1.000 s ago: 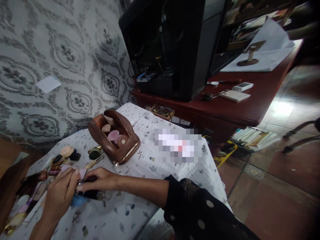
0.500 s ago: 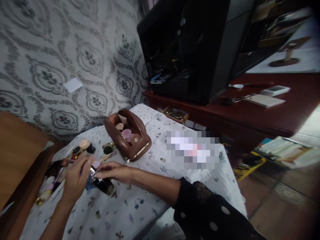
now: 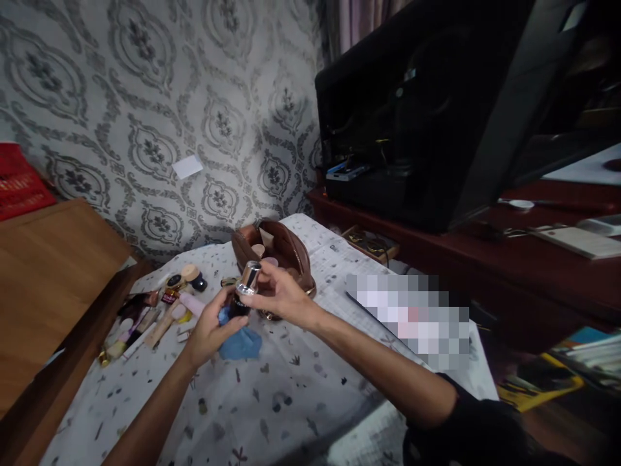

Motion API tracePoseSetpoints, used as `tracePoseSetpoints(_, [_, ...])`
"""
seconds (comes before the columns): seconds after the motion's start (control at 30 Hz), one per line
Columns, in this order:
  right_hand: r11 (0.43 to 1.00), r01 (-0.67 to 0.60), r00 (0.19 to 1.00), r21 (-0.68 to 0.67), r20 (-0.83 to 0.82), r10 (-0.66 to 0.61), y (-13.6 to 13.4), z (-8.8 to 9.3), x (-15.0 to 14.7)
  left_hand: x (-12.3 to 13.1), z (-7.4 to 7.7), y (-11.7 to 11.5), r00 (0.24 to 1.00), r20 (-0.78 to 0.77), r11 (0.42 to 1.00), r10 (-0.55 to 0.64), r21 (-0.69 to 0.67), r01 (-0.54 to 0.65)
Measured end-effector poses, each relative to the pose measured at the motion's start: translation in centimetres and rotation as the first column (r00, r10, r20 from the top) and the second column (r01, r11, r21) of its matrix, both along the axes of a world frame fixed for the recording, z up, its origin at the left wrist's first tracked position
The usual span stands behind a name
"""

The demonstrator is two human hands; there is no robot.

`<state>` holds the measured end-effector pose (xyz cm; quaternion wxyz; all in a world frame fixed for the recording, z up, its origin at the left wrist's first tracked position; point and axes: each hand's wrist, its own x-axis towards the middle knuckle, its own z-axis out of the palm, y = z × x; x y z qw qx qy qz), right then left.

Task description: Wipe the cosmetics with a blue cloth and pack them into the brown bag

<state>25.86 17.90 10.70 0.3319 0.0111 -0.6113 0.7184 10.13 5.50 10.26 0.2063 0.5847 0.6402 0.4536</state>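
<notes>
Upright between my hands is a dark bottle (image 3: 239,305) with a shiny silver cap (image 3: 250,277), probably a cosmetic or perfume bottle. My left hand (image 3: 212,331) wraps round its lower body, with a blue cloth (image 3: 242,344) bunched against the bottle and hanging below. The thumb and fingers of my right hand (image 3: 286,296) pinch the silver top from the right. Just behind the hands stands an unzipped brown bag (image 3: 303,265) holding several round pinkish items, partly hidden by my right hand.
Several cosmetics lie to the left, among them a jar with a beige lid (image 3: 191,273) and a pink tube (image 3: 192,303). A patterned cloth (image 3: 276,414) covers the table. Wooden furniture (image 3: 58,259) borders it on the left; a large black television (image 3: 402,142) stands at the right.
The bottle has gone from tilted, base towards the lower right, to upright. My right hand has moved up to its silver top. More blue cloth shows, and the view has swung left.
</notes>
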Motion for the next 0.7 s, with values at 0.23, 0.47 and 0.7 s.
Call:
tracePoseSetpoints(0.23, [0.973,0.146,0.989,0.179,0.009,-0.150,3.2,3.4,2.9,0.5,2.2,3.3,0.993,-0.078,0.995,-0.089,0.030,0.091])
tracePoseSetpoints(0.47, [0.826,0.395,0.908,0.402,-0.034,-0.418,7.7,6.1,3.0,-2.8,6.5,9.2,0.932,-0.354,0.987,-0.079,0.105,0.123])
tracePoseSetpoints(0.7, [0.336,0.370,0.592,0.866,0.059,-0.803,10.1,6.5,0.0,-5.0,8.6,16.9,0.463,-0.881,0.991,-0.097,-0.128,-0.036])
